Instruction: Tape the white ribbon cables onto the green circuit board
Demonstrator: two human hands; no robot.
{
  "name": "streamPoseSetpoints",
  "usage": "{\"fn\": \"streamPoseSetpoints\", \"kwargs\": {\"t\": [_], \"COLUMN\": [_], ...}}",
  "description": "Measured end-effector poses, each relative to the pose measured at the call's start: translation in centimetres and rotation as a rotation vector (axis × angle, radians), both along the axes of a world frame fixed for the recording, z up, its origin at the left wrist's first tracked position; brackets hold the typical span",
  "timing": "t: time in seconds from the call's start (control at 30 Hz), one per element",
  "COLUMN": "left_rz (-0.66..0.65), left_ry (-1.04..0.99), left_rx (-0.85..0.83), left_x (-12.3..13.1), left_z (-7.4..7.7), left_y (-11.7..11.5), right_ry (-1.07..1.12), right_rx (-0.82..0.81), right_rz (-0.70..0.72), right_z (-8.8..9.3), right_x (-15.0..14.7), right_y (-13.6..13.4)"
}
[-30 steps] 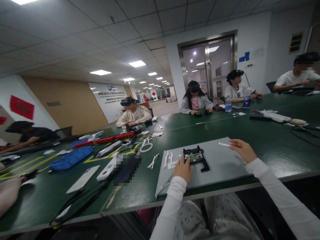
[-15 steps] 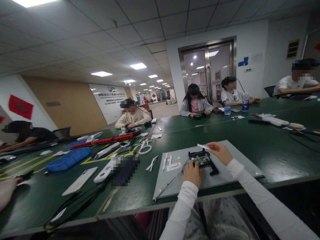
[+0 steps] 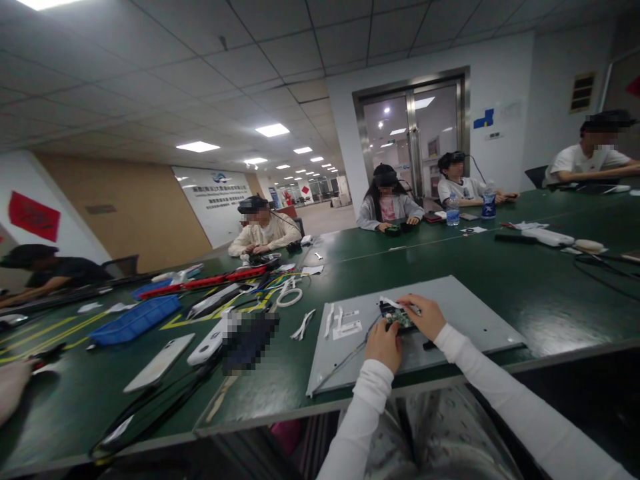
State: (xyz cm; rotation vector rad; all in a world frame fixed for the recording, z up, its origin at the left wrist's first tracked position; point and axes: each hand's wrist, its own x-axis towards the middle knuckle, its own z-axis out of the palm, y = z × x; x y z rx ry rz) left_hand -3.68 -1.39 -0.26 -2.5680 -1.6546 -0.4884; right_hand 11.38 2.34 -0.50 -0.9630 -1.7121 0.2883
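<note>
1. A flat panel (image 3: 470,313) lies on the desk (image 3: 550,287) just before me.
2. The circuit board (image 3: 397,319) sits on that panel, with my left grip (image 3: 384,343) at its near edge and my right grip (image 3: 426,315) on its right side.
3. Paper labels (image 3: 346,325) lie on the panel, left of the board.
4. Further left on the desk lies a phone (image 3: 159,362), with a parts tray (image 3: 135,319) behind it.

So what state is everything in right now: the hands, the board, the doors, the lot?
circuit board: flat in a black frame on the grey panel
left hand: resting at the board's near edge
right hand: pinching a white strip over the board
glass doors: shut
ceiling lights: on
water bottle: upright
</note>
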Motion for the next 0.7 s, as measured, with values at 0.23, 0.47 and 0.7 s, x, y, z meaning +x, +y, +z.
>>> {"fn": "streamPoseSetpoints", "kwargs": {"t": [0.23, 0.47, 0.7], "left_rz": [0.192, 0.547, 0.52], "left_ry": [0.015, 0.019, 0.031], "left_rx": [0.045, 0.104, 0.081], "left_x": [-2.2, -9.5, -12.5], "left_z": [1.7, 1.1, 1.5], "left_y": [-2.5, -6.1, -7.8], "right_ry": [-0.078, -0.044, -0.023], "right_rx": [0.058, 0.035, 0.037], "right_rz": [-0.069, -0.078, -0.092], "right_z": [-0.3, -0.5, -0.4], "right_x": [0.4, 0.9, 1.0], "right_y": [-0.1, -0.2, -0.2]}}
